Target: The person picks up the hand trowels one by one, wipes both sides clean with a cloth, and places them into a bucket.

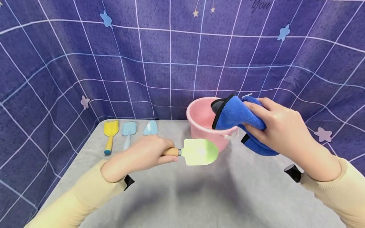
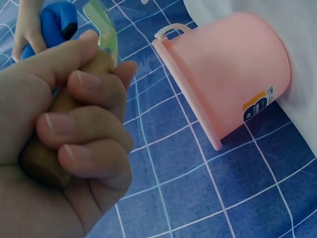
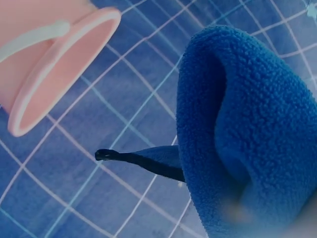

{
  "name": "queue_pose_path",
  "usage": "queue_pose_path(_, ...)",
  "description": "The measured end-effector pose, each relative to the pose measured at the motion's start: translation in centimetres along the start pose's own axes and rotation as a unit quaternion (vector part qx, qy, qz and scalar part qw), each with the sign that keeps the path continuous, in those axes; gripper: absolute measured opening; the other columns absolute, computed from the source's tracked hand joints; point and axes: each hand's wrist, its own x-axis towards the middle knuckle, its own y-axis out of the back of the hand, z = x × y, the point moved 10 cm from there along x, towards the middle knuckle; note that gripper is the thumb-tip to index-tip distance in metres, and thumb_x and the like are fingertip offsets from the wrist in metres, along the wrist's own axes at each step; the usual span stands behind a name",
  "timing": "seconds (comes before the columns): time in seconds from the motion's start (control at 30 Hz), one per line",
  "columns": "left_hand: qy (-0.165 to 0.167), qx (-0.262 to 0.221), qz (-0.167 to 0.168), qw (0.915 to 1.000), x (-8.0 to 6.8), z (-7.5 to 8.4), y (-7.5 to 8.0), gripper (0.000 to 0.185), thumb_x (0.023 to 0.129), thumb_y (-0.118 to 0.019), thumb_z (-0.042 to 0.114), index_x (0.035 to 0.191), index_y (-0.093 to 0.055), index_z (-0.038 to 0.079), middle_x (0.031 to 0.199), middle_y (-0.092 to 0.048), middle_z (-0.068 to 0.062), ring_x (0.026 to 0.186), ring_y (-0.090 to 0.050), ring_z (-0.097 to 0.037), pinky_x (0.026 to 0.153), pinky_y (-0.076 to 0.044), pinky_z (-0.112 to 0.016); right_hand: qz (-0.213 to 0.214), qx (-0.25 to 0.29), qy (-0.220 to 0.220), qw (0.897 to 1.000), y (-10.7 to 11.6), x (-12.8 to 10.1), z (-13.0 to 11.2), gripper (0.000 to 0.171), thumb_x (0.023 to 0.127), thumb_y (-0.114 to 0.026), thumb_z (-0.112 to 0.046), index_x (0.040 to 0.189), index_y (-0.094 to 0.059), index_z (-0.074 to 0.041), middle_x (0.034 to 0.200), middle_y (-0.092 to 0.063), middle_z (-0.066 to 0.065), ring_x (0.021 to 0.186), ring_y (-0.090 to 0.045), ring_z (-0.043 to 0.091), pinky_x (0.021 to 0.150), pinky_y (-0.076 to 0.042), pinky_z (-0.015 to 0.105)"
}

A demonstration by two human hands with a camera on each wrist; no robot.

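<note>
My left hand (image 1: 149,150) grips the wooden handle (image 2: 47,144) of a small trowel, fingers curled round it. The trowel's pale green blade (image 1: 199,152) points right, in front of the pink bucket (image 1: 209,133) in the head view. In my right hand (image 1: 280,126) is a bunched blue cloth (image 1: 238,112) with black edging, pinched between thumb and fingers. One end of the cloth overlaps the bucket's right rim in the head view; its lower end hangs below the hand. The right wrist view shows the fluffy folds of the cloth (image 3: 267,109) close up, apart from the bucket.
On the grey tabletop (image 1: 171,202) at the left lie a yellow toy shovel (image 1: 110,133), a light blue shovel (image 1: 129,128) and a light blue scoop (image 1: 151,127), partly behind my left hand. A blue checked curtain (image 1: 182,63) hangs behind and along both sides.
</note>
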Motion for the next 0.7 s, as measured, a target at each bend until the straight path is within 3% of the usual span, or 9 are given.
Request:
queue_pose_path(0.17, -0.017, -0.019, -0.025, 0.9993, 0.4, 0.1, -0.8, 0.041, 0.085, -0.065, 0.043, 0.062, -0.040, 0.022, 0.057, -0.022, 0.013, 0.050, -0.026, -0.001, 0.048, -0.025, -0.019, -0.011, 0.008, 0.035, 0.999, -0.3, 0.3, -2.2, 0.044, 0.092, -0.043, -0.043, 0.116, -0.065, -0.013, 0.108, -0.061, 0.017, 0.074, -0.064, 0.032, 0.048, -0.048, 0.048)
queue_pose_path(0.27, -0.030, -0.028, -0.036, 0.9985, 0.7, 0.2, -1.2, 0.037, 0.085, -0.066, 0.043, 0.063, -0.044, 0.023, 0.056, -0.025, 0.014, 0.049, -0.028, -0.001, 0.047, -0.027, -0.019, -0.024, 0.016, 0.055, 0.998, -0.7, 0.4, -3.4, 0.050, 0.096, -0.037, -0.047, 0.119, -0.063, -0.012, 0.119, -0.059, 0.015, 0.082, -0.065, 0.034, 0.057, -0.051, 0.048)
queue_pose_path(0.4, -0.046, -0.036, -0.042, 0.9974, 1.2, 0.4, -1.7, 0.032, 0.085, -0.066, 0.044, 0.066, -0.050, 0.024, 0.056, -0.030, 0.015, 0.048, -0.031, -0.001, 0.047, -0.030, -0.019, -0.050, 0.021, 0.089, 0.995, -1.5, 0.2, -4.7, 0.052, 0.096, -0.036, -0.048, 0.125, -0.059, -0.011, 0.120, -0.061, 0.010, 0.079, -0.064, 0.031, 0.061, -0.051, 0.045)
queue_pose_path(0.5, -0.054, -0.039, -0.043, 0.9968, 1.5, 0.6, -1.9, 0.030, 0.085, -0.066, 0.044, 0.068, -0.053, 0.023, 0.056, -0.033, 0.015, 0.049, -0.033, -0.001, 0.047, -0.031, -0.020, -0.063, 0.029, 0.117, 0.991, -2.2, 0.0, -5.6, 0.046, 0.088, -0.057, -0.037, 0.127, -0.057, -0.012, 0.114, -0.062, 0.008, 0.071, -0.060, 0.027, 0.058, -0.050, 0.042)
queue_pose_path(0.57, -0.057, -0.040, -0.045, 0.9966, 1.7, 0.8, -2.0, 0.029, 0.085, -0.066, 0.044, 0.069, -0.055, 0.022, 0.056, -0.034, 0.015, 0.050, -0.034, -0.002, 0.047, -0.031, -0.020, -0.070, 0.034, 0.135, 0.988, -2.6, -0.2, -6.0, 0.054, 0.076, -0.068, -0.027, 0.127, -0.057, -0.013, 0.112, -0.062, 0.008, 0.072, -0.059, 0.026, 0.059, -0.050, 0.041)
queue_pose_path(0.63, -0.059, -0.041, -0.047, 0.9963, 1.8, 0.9, -2.0, 0.029, 0.085, -0.066, 0.043, 0.069, -0.055, 0.022, 0.057, -0.034, 0.014, 0.050, -0.034, -0.002, 0.047, -0.031, -0.020, -0.077, 0.040, 0.156, 0.984, -3.1, -0.4, -6.5, 0.065, 0.063, -0.075, -0.018, 0.125, -0.058, -0.012, 0.113, -0.061, 0.010, 0.075, -0.060, 0.027, 0.062, -0.050, 0.041)
queue_pose_path(0.7, -0.060, -0.040, -0.048, 0.9963, 2.0, 1.0, -2.0, 0.030, 0.085, -0.066, 0.043, 0.068, -0.053, 0.022, 0.057, -0.032, 0.014, 0.050, -0.033, -0.003, 0.047, -0.030, -0.021, -0.084, 0.034, 0.174, 0.981, -3.6, -0.6, -6.9, 0.067, 0.059, -0.078, -0.016, 0.123, -0.059, -0.013, 0.113, -0.060, 0.010, 0.077, -0.059, 0.027, 0.064, -0.049, 0.040)
